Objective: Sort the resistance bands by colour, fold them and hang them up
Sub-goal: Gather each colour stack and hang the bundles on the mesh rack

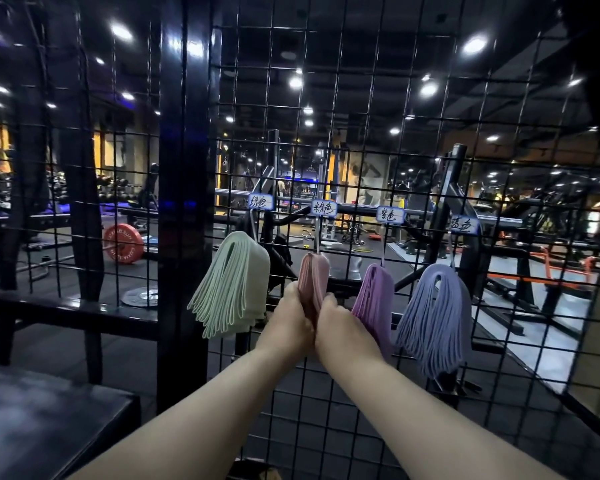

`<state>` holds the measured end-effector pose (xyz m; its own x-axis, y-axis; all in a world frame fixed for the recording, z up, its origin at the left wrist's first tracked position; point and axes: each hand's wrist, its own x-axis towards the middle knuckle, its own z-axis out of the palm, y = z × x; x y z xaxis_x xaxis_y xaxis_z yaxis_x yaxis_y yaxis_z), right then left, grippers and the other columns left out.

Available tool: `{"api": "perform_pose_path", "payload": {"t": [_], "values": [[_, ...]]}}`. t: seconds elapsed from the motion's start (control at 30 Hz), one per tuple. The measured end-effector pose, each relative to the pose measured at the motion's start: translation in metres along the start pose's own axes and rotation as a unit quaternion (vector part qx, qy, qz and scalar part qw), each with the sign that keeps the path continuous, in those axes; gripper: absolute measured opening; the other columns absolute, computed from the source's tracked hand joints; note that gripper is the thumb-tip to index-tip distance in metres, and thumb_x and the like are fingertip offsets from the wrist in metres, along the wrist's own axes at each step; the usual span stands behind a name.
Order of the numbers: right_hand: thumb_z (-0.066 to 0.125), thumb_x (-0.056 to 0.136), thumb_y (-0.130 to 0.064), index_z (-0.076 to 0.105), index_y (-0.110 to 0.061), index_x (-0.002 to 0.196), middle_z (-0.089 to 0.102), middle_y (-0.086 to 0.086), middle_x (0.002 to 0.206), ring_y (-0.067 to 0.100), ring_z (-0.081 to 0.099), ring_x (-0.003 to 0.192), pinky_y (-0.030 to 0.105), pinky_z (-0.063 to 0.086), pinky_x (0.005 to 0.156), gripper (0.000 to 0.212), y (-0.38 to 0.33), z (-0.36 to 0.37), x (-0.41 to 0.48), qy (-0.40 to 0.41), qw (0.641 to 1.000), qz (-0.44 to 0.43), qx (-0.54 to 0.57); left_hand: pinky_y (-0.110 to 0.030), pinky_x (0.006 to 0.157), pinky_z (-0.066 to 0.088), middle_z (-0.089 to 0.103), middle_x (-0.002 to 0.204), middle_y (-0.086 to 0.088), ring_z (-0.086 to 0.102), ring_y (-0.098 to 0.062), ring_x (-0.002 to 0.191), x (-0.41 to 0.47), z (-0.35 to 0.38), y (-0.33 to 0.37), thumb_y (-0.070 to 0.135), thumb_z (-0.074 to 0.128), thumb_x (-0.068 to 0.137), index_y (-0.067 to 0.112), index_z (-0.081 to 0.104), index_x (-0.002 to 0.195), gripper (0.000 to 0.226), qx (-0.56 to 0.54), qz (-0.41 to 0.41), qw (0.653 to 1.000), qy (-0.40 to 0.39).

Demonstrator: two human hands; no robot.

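Pink bands (313, 273) hang gripped between left hand (289, 318) and right hand (340, 327).

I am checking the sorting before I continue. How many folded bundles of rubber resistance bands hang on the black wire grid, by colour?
Pale green folded rubber band bundle: 1
Pink folded rubber band bundle: 1
Purple folded rubber band bundle: 1
Blue-violet folded rubber band bundle: 1
Total: 4
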<state>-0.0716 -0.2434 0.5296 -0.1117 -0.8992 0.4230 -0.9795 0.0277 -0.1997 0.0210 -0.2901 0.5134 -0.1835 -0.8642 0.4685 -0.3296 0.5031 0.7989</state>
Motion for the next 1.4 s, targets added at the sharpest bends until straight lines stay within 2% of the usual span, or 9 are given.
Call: {"api": "perform_pose_path", "payload": {"t": [0.1,0.27,0.4,0.53,0.7,0.83,1.07,1.17,1.4], "values": [[0.04,0.097,-0.002,0.015,-0.001,0.151,0.055,0.017,0.131,0.032,0.063,0.111,0.04,0.05,0.092,0.06,0.0,0.002,0.002,-0.051,0.998,0.0,0.025,-0.039,0.087,0.054,0.06,0.102,0.007,0.06,-0.01,0.092,0.001,0.0,-0.004,0.032,0.064,0.089,0.027,0.035,0.123,0.045,-0.015,0.008,0.999,-0.029],[0.036,0.101,-0.022,0.031,-0.021,0.139,0.053,0.004,0.127,0.031,0.054,0.12,0.045,0.041,0.106,0.038,0.005,-0.002,0.005,-0.115,0.968,0.076,0.209,-0.04,0.082,0.054,0.062,0.096,0.008,0.063,-0.013,0.089,-0.004,0.001,-0.01,0.029,0.057,0.081,0.036,0.031,0.112,0.041,-0.002,-0.004,1.0,-0.001],[0.053,0.079,-0.024,0.037,-0.026,0.131,0.063,0.006,0.105,0.024,0.067,0.086,0.041,0.058,0.078,0.054,0.012,-0.003,0.006,-0.132,0.948,0.059,0.282,-0.016,0.062,0.049,0.065,0.088,0.006,0.061,0.001,0.071,-0.007,0.001,-0.02,0.007,0.057,0.086,0.022,0.051,0.106,0.027,-0.04,-0.026,0.998,0.029],[0.053,0.065,-0.035,0.053,-0.027,0.119,0.067,0.01,0.103,0.023,0.069,0.081,0.04,0.059,0.075,0.054,0.015,0.006,0.002,-0.132,0.91,0.085,0.384,-0.035,0.058,0.057,0.071,0.093,-0.011,0.07,-0.017,0.069,-0.014,0.005,-0.031,0.002,0.058,0.082,0.017,0.059,0.11,0.032,-0.165,-0.062,0.984,0.013],[0.041,0.093,-0.042,0.053,-0.022,0.119,0.067,0.007,0.106,0.023,0.066,0.096,0.049,0.05,0.095,0.035,0.013,0.021,-0.001,-0.111,0.864,0.101,0.48,-0.026,0.064,0.055,0.074,0.093,-0.002,0.071,-0.012,0.076,-0.017,0.007,-0.036,-0.003,0.057,0.088,0.021,0.062,0.116,0.037,-0.201,-0.052,0.978,0.002],[0.03,0.093,-0.064,0.052,-0.034,0.125,0.061,0.0,0.111,0.02,0.063,0.102,0.046,0.047,0.1,0.049,0.012,0.035,-0.001,-0.068,0.895,0.089,0.432,-0.02,0.068,0.054,0.07,0.099,-0.002,0.069,-0.006,0.084,-0.023,0.008,-0.036,0.004,0.055,0.093,0.02,0.057,0.117,0.028,-0.172,-0.037,0.984,0.015],[0.034,0.103,-0.047,0.052,-0.032,0.12,0.053,0.0,0.114,0.017,0.057,0.1,0.033,0.043,0.095,0.03,0.01,0.046,0.001,-0.021,0.913,0.1,0.394,-0.024,0.095,0.05,0.063,0.123,0.003,0.06,-0.001,0.11,-0.026,0.009,-0.046,0.042,0.038,0.1,0.038,0.05,0.125,0.028,-0.162,0.006,0.987,0.006],[0.035,0.105,-0.039,0.05,-0.031,0.112,0.063,-0.001,0.108,0.013,0.062,0.095,0.025,0.045,0.077,0.019,0.007,0.046,0.001,-0.021,0.898,0.074,0.433,-0.026,0.088,0.055,0.067,0.126,0.002,0.065,-0.009,0.112,-0.028,0.006,-0.045,0.035,0.031,0.106,0.031,0.053,0.135,0.036,-0.305,-0.065,0.95,-0.005],[0.029,0.104,-0.043,0.047,-0.033,0.123,0.061,-0.005,0.104,0.011,0.061,0.091,0.035,0.05,0.087,0.028,0.006,0.057,-0.004,0.017,0.928,0.049,0.369,-0.035,0.089,0.05,0.067,0.127,-0.007,0.066,-0.02,0.113,-0.035,0.013,-0.055,0.019,0.03,0.106,0.019,0.055,0.136,0.039,-0.487,-0.171,0.856,0.024]]}}
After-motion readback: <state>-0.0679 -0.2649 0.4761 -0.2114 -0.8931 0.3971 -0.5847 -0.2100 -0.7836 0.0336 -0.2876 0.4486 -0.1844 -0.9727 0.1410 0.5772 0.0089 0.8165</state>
